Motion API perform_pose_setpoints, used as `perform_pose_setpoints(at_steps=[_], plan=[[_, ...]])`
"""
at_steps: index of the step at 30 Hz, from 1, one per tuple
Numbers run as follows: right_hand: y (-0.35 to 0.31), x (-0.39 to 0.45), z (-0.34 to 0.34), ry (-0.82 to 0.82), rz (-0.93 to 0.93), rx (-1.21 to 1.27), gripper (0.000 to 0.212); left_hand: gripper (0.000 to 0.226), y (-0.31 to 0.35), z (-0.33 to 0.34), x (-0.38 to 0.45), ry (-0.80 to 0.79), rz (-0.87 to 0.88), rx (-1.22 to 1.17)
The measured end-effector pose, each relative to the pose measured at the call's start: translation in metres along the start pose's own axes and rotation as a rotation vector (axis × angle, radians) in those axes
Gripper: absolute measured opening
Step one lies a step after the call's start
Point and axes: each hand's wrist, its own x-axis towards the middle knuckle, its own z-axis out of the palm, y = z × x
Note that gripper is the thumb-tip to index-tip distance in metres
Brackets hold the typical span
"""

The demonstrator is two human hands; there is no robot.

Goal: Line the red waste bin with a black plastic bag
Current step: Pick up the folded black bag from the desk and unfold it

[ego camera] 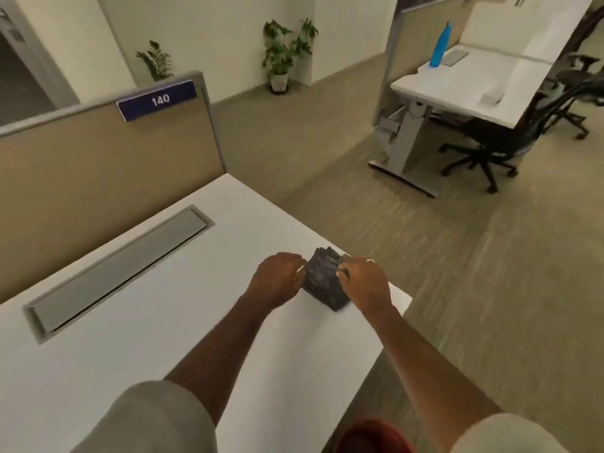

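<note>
A folded black plastic bag [323,282] lies near the right edge of the white desk [147,338]. My left hand [277,277] is curled against the bag's left side. My right hand [366,282] pinches the bag's upper right edge between thumb and fingers. Both hands touch the bag, which still rests on the desk. The rim of the red waste bin [372,436] shows at the bottom of the view, on the floor beside the desk and mostly hidden by my right arm.
A grey cable hatch [121,266] is set into the desk. A tan partition [98,165] with sign 140 stands behind. Carpet floor lies to the right, with another desk [457,89], a blue bottle [439,47], black office chairs [496,142] and potted plants [284,53].
</note>
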Motion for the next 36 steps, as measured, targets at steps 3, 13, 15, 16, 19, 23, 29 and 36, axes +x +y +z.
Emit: perform_pose_setpoints(at_steps=[3, 13, 15, 16, 19, 23, 29, 36], plan=[[0.009, 0.004, 0.041, -0.033, 0.036, 0.017, 0.032, 0.031, -0.007, 0.041, -0.004, -0.032, 0.007, -0.049], [0.015, 0.011, 0.084, -0.068, 0.023, -0.102, 0.032, 0.040, -0.028, 0.077, -0.005, 0.058, 0.007, -0.071], [0.014, 0.009, 0.084, -0.029, 0.009, -0.124, 0.025, 0.043, -0.030, 0.080, -0.008, 0.081, 0.008, -0.075], [0.014, 0.008, 0.082, -0.004, 0.008, -0.117, 0.021, 0.045, -0.031, 0.080, -0.010, 0.072, -0.006, -0.084], [0.011, 0.005, 0.068, 0.112, -0.001, -0.049, 0.013, 0.050, -0.036, 0.077, -0.017, 0.068, -0.047, -0.097], [0.006, -0.001, 0.029, 0.342, -0.037, 0.234, 0.013, 0.050, -0.037, 0.059, -0.038, 0.165, -0.111, -0.266], [-0.014, -0.042, -0.053, 0.430, -0.068, 0.728, 0.016, 0.040, -0.016, 0.010, -0.078, 0.417, -0.299, -0.757], [-0.017, -0.130, -0.128, 0.378, 0.166, 1.230, 0.023, 0.088, 0.077, -0.053, -0.131, 0.057, -0.099, -0.970]])
